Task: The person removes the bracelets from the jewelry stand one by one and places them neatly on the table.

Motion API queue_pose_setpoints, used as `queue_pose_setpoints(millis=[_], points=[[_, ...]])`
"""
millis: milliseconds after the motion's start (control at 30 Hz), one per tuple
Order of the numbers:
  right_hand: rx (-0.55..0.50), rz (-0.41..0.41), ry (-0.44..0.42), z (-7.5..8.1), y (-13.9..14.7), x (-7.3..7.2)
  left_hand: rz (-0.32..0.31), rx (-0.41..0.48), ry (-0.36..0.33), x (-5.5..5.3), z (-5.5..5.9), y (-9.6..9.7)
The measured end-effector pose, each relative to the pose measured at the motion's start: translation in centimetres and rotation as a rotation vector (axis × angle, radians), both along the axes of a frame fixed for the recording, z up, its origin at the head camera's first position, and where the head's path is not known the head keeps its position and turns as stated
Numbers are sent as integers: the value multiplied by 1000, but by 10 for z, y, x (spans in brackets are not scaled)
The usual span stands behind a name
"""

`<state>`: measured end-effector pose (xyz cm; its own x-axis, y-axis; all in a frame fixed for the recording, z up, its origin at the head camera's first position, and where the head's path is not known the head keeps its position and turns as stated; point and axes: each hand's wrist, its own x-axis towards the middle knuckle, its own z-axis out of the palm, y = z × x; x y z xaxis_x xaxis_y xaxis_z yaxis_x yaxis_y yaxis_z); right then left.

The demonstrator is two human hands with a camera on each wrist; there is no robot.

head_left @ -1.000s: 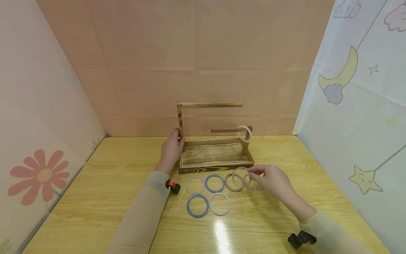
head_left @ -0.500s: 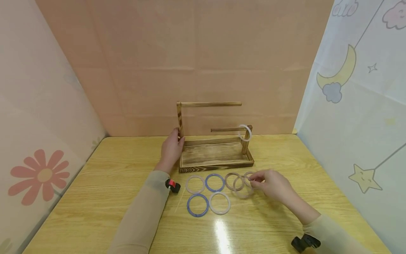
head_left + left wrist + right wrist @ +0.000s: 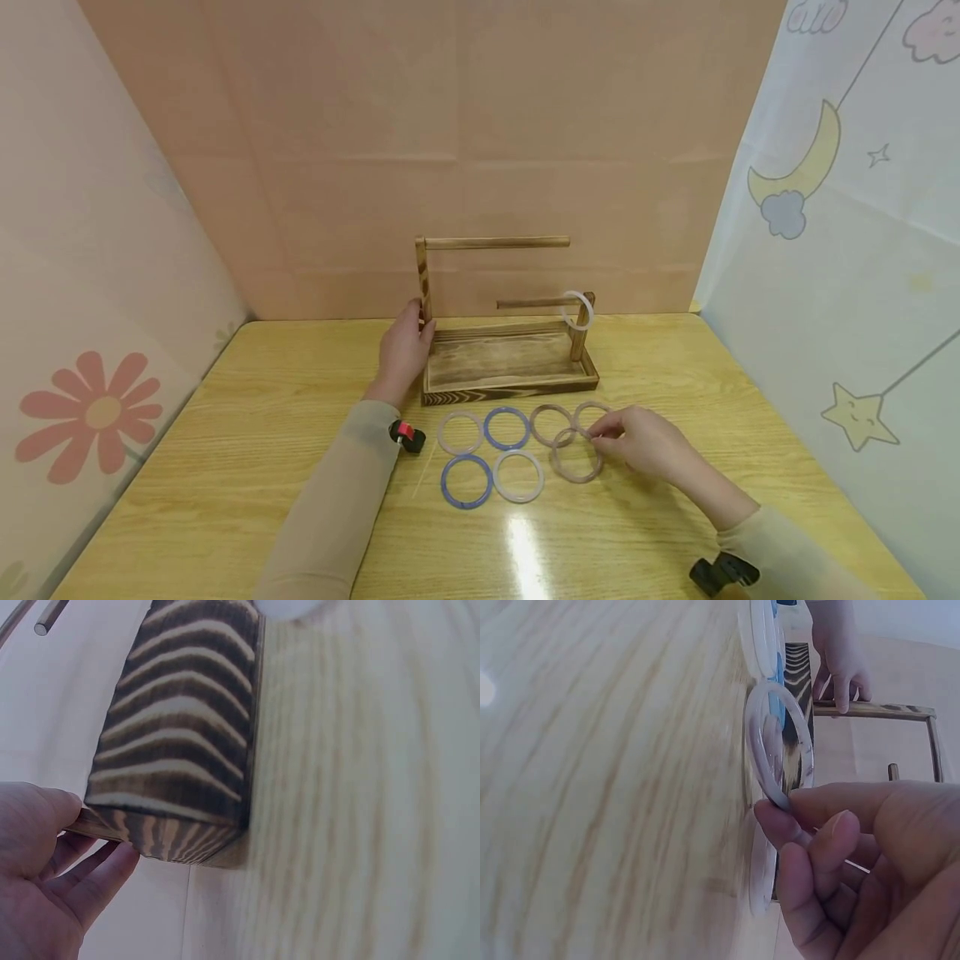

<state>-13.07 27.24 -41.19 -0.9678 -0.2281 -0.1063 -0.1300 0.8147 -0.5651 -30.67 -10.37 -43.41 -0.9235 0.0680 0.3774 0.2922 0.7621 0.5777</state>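
Note:
A wooden stand [image 3: 510,390] has a tray base and two horizontal rods. My left hand [image 3: 405,354] grips its left post [image 3: 423,275], thumb in front; in the left wrist view the fingers reach round behind it. A white bangle [image 3: 592,312] hangs on the lower rod by the right post. Between thumb and fingertip, my right hand [image 3: 648,442] pinches a pale brownish bangle [image 3: 576,482]. In the right wrist view that bangle [image 3: 754,750] stands tilted above the tabletop. In the head view it overlaps a brown bangle [image 3: 551,407] and lies close to another brownish bangle [image 3: 592,404], partly covered by my fingers.
Left of the held bangle lie a pale pink bangle [image 3: 439,433], a blue bangle [image 3: 507,449], a second blue bangle [image 3: 467,507] and a white bangle [image 3: 518,501]. A draped backdrop [image 3: 337,208] rises behind the table [image 3: 300,358], with printed sheets at both sides.
My right hand has brought the pinched bangle down and nearer to me, from the stand's front edge to below the row of bangles. The left hand has stayed on the post.

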Motion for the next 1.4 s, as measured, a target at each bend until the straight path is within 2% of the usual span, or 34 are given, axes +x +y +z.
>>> queue_pose_setpoints(millis=[167,567,1100,1400], points=[[35,34,22,-2,0,-2,1,0,-2,-1,0,-1],[62,45,31,-6,-3,-2,2,-6,7,-1,1,-1],[41,58,43,-11,-6,-2,5,-1,20,-3,-2,-1],[15,42,25,-14,-10,0,8,0,-1,-2,0,0]])
